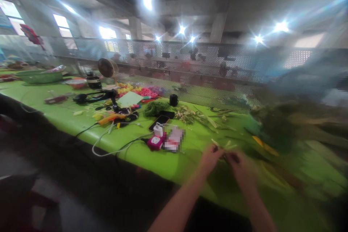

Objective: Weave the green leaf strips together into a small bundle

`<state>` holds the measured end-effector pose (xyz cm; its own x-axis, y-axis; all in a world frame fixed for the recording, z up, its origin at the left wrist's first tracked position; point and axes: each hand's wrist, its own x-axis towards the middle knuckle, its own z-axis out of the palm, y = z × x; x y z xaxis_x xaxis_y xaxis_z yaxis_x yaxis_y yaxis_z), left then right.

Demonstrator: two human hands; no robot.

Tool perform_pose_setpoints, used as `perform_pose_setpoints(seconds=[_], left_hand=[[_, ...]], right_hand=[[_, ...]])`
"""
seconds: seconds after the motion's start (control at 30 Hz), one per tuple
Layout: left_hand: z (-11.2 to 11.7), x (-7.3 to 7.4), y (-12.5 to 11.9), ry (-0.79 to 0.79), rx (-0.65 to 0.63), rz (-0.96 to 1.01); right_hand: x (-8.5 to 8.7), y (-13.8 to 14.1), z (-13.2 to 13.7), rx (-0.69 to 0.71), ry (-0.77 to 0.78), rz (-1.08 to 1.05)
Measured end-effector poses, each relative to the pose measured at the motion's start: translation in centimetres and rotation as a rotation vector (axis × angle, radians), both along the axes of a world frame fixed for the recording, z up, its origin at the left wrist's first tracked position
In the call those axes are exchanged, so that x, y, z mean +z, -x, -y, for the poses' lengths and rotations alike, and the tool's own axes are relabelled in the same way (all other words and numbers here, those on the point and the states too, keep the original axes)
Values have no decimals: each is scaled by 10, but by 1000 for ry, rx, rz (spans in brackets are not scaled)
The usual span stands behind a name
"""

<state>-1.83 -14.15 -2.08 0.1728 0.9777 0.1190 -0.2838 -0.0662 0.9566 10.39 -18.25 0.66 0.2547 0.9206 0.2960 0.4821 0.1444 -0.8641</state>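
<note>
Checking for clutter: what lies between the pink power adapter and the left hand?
In the head view, a flat, pixelated item lies beside the pink power adapter, then green tabletop toward the left hand.

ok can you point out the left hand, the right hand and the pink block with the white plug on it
left hand (210, 159): head view, back of the hand
right hand (243, 165): head view, back of the hand, blurred
pink block (154, 144): head view, its front face
</note>
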Motion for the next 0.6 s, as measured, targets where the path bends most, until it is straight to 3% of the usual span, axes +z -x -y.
perform_pose_setpoints(seconds=[0.13, 0.33, 0.47, 0.6], left_hand=[[1, 0, 2, 2, -9, -39], [-3, -6, 1, -5, -54, -95], [-6, -9, 0, -15, 5, -175], [-2, -7, 2, -75, 44, -346]], right_hand=[[15, 6, 5, 3, 64, -55], [31, 9, 15, -139, 56, -92], [18, 6, 12, -143, -54, 48], [-1, -1, 5, -58, -157, 178]])
